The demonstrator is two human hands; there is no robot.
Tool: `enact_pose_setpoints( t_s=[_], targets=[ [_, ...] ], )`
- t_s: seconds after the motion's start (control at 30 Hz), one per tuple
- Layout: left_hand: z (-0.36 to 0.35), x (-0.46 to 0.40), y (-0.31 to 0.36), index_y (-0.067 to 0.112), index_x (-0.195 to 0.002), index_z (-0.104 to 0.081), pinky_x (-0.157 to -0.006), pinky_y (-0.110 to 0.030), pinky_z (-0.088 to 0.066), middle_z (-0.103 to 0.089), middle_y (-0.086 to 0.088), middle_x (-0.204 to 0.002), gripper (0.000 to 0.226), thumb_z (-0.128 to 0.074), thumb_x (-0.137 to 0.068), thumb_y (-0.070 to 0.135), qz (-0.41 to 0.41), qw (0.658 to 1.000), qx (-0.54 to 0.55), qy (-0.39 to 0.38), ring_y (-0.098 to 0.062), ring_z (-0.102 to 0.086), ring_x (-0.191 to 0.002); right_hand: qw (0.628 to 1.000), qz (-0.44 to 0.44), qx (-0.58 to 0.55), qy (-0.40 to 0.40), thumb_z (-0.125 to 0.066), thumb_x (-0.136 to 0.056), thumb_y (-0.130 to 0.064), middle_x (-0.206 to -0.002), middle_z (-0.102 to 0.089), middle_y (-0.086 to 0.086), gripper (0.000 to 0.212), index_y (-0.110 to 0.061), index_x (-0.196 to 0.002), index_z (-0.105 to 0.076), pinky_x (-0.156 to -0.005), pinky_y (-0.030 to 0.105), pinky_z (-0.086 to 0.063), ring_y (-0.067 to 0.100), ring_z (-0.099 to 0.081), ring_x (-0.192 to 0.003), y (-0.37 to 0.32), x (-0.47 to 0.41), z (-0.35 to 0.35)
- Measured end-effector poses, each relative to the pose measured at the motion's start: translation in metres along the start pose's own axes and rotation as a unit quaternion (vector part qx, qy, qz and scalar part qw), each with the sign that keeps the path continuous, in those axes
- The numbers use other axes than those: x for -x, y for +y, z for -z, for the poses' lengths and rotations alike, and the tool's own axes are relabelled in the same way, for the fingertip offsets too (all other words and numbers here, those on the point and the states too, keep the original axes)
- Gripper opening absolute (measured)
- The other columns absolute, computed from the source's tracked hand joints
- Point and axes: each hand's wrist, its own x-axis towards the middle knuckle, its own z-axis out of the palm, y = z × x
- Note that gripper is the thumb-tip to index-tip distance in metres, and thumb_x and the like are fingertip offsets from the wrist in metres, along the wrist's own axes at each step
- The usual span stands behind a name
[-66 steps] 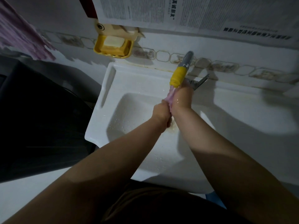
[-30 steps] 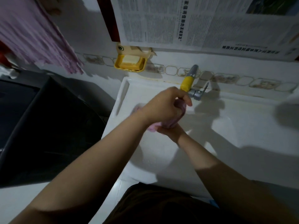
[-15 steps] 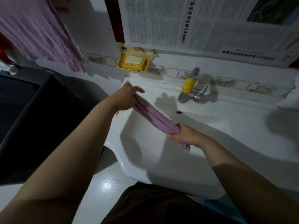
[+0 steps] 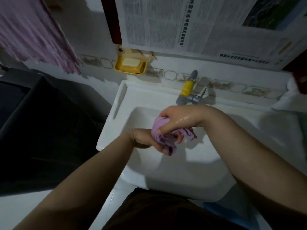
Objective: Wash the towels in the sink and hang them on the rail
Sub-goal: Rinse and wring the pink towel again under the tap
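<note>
A purple towel (image 4: 163, 138) is being gripped over the sink (image 4: 191, 171) at frame centre, bunched between the right hand (image 4: 176, 121) curled on top and the left hand (image 4: 146, 140) curled beneath. Wringing is judged under way; hanging is left. Another towel (image 4: 31, 35) is already hanging upper left. Its long axis is running left to right, ends pointing lower right.

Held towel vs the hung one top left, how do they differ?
The held towel is bunched into a wad over the sink; the hung towel drapes spread out along the wall. The held one is gripped by the left hand and right hand; the hung one is untouched. Both are pinkish-purple.
</note>
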Motion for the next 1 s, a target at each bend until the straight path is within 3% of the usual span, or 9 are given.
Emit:
enact_pose_setpoints(
  t_s=[0.07, 0.2, 0.33, 0.5, 0.63, 0.73, 0.8, 0.9, 1.0],
  targets=[
    [-0.006, -0.006, -0.002, -0.009, -0.12, -0.054, -0.101, -0.049, -0.044, -0.062, -0.02, -0.117, 0.059, -0.079, -0.075, 0.019, -0.07, 0.995, 0.066, 0.0, -0.031, -0.058, -0.111, 0.998, 0.001, 0.02, 0.055, -0.072, -0.08, -0.041, -0.071, -0.066, -0.003, 0.022, -0.021, -0.085, -0.063, -0.047, 0.026, -0.049, 0.011, -0.062, -0.058, -0.004, 0.006, 0.013],
    [-0.003, -0.014, -0.007, 0.008, -0.109, -0.062, -0.102, -0.035, -0.045, -0.067, -0.007, -0.112, 0.059, -0.085, -0.064, 0.038, -0.082, 0.989, 0.102, 0.062, -0.023, -0.06, -0.114, 0.987, -0.048, 0.014, 0.154, -0.073, -0.078, -0.044, -0.052, -0.06, -0.001, 0.031, -0.014, -0.08, -0.067, -0.043, 0.02, -0.034, 0.01, -0.048, -0.041, 0.006, 0.01, 0.041],
    [-0.005, -0.014, -0.03, 0.006, -0.108, -0.06, -0.086, -0.033, -0.052, -0.069, -0.011, -0.094, 0.068, -0.089, -0.057, 0.042, -0.033, 0.973, 0.194, 0.12, -0.025, -0.066, -0.092, 0.967, -0.091, 0.0, 0.238, -0.074, -0.079, -0.042, -0.075, -0.067, 0.005, 0.041, -0.008, -0.1, -0.064, -0.056, 0.027, -0.048, 0.017, -0.066, -0.063, 0.018, -0.004, 0.041],
    [-0.02, -0.016, -0.032, 0.005, -0.099, -0.065, -0.081, -0.038, -0.057, -0.069, -0.008, -0.082, 0.06, -0.083, -0.06, 0.048, -0.082, 0.907, 0.392, 0.132, -0.021, -0.068, -0.077, 0.911, -0.111, 0.135, 0.374, -0.057, -0.09, -0.037, -0.096, -0.062, 0.011, 0.028, -0.015, -0.106, -0.058, -0.066, 0.031, -0.04, 0.031, -0.059, -0.09, 0.016, -0.031, -0.006],
    [-0.029, -0.025, -0.022, 0.015, -0.134, -0.052, -0.103, -0.045, -0.045, -0.055, -0.011, -0.136, 0.092, -0.06, -0.062, 0.073, -0.166, 0.816, 0.531, 0.16, -0.028, -0.052, -0.126, 0.928, -0.087, 0.103, 0.346, -0.053, -0.09, -0.034, -0.111, -0.064, 0.011, 0.031, -0.021, -0.118, -0.054, -0.079, 0.035, -0.047, 0.033, -0.06, -0.103, 0.033, -0.053, -0.047],
    [-0.027, -0.027, -0.022, 0.026, -0.109, -0.065, -0.095, -0.046, -0.048, -0.061, -0.004, -0.123, 0.065, -0.057, -0.066, 0.075, -0.167, 0.776, 0.58, 0.182, -0.026, -0.056, -0.118, 0.97, -0.04, -0.008, 0.238, -0.058, -0.084, -0.041, -0.129, -0.06, 0.004, 0.059, -0.03, -0.138, -0.036, -0.095, 0.039, -0.047, 0.026, -0.058, -0.115, 0.036, -0.053, -0.074],
    [-0.021, -0.022, -0.022, 0.026, -0.094, -0.072, -0.082, -0.039, -0.056, -0.069, -0.001, -0.101, 0.044, -0.05, -0.082, 0.062, -0.135, 0.793, 0.561, 0.194, -0.02, -0.067, -0.096, 0.98, 0.007, -0.077, 0.185, -0.055, -0.086, -0.036, -0.137, -0.054, 0.003, 0.066, -0.028, -0.143, -0.024, -0.101, 0.044, -0.044, 0.025, -0.055, -0.121, 0.042, -0.046, -0.082],
    [-0.008, -0.005, -0.02, 0.013, -0.099, -0.069, -0.083, -0.044, -0.055, -0.07, -0.007, -0.091, 0.035, -0.069, -0.078, 0.04, -0.072, 0.859, 0.484, 0.148, -0.023, -0.069, -0.083, 0.948, 0.079, -0.145, 0.273, -0.045, -0.083, -0.013, -0.134, -0.055, 0.006, 0.054, -0.025, -0.135, -0.037, -0.102, 0.048, -0.043, 0.022, -0.053, -0.122, 0.063, -0.029, -0.07],
    [0.007, 0.011, -0.008, 0.008, -0.094, -0.065, -0.087, -0.044, -0.048, -0.068, -0.004, -0.08, 0.045, -0.088, -0.06, 0.026, -0.033, 0.909, 0.41, 0.06, -0.017, -0.068, -0.069, 0.882, 0.144, 0.198, 0.403, -0.058, -0.079, -0.01, -0.149, -0.033, 0.01, 0.069, -0.021, -0.143, -0.034, -0.109, 0.051, -0.035, 0.028, -0.032, -0.136, 0.089, -0.015, -0.054]
  ],
)
